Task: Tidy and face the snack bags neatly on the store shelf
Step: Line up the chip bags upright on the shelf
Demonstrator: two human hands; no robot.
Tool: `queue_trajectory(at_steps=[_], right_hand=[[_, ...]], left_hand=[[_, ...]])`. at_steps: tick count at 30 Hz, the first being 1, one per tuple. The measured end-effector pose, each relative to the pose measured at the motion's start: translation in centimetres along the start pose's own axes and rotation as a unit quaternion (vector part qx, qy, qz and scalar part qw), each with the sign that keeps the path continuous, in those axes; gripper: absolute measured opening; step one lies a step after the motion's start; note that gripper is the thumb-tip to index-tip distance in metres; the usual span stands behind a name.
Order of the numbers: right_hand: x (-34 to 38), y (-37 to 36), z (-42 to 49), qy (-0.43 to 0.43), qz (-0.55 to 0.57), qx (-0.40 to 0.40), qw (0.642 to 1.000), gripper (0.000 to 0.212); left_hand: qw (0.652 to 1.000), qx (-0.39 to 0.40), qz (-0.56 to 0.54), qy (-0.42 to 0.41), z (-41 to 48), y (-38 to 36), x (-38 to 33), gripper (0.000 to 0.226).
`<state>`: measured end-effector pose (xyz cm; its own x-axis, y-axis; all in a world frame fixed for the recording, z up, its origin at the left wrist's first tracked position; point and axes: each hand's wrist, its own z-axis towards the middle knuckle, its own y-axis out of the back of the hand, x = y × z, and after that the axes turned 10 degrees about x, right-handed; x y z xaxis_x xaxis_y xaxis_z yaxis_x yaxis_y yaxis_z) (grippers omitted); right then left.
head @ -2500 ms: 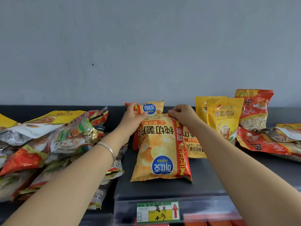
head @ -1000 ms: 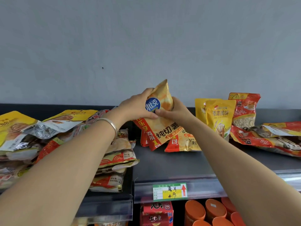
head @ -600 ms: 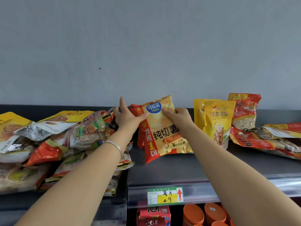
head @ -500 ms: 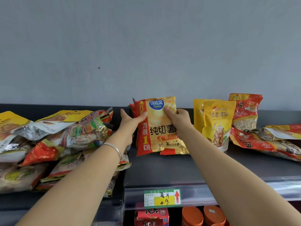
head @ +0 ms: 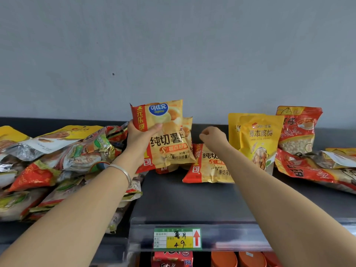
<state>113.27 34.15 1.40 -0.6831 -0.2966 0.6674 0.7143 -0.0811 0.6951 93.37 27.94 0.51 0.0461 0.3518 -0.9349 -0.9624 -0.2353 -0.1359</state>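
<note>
Head view shows our left hand [head: 141, 140] clamped on the upright chip bag [head: 165, 135] at the far middle of the shelf [head: 192, 197] so its front faces out, while our right hand [head: 213, 138], loosely curled and empty, hovers above a fallen bag [head: 209, 166].

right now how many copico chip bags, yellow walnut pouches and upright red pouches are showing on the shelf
yellow-and-red plastic potato chip bags: 3 (held, behind it, lying)
yellow stand-up walnut pouches: 2 ()
upright red plastic pouch: 1
total: 6
</note>
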Motion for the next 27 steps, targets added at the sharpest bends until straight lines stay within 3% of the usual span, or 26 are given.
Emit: queue_trajectory(at_steps=[4,10,18,27], right_hand=[[-1.0,-0.8,0.9,-0.015,-0.136,0.031,0.99,0.038],[-1.4,-1.9,2.2,-0.031,-0.258,0.06,0.964,0.016],[-1.7,-2.2,4.1,-0.071,-0.286,0.101,0.95,0.018],[-1.5,-2.6,3.7,-0.029,-0.322,0.034,0.946,0.017]], left_hand=[[0.997,-0.023,0.056,-0.04,0.5,0.1,-0.2,0.071],[0.996,-0.037,0.079,-0.023,1.0,-0.1,0.5,0.065],[0.994,-0.044,0.1,-0.027,1.5,-0.1,0.7,0.064],[0.994,-0.037,0.104,-0.029,1.3,-0.2,0.8,0.069]])
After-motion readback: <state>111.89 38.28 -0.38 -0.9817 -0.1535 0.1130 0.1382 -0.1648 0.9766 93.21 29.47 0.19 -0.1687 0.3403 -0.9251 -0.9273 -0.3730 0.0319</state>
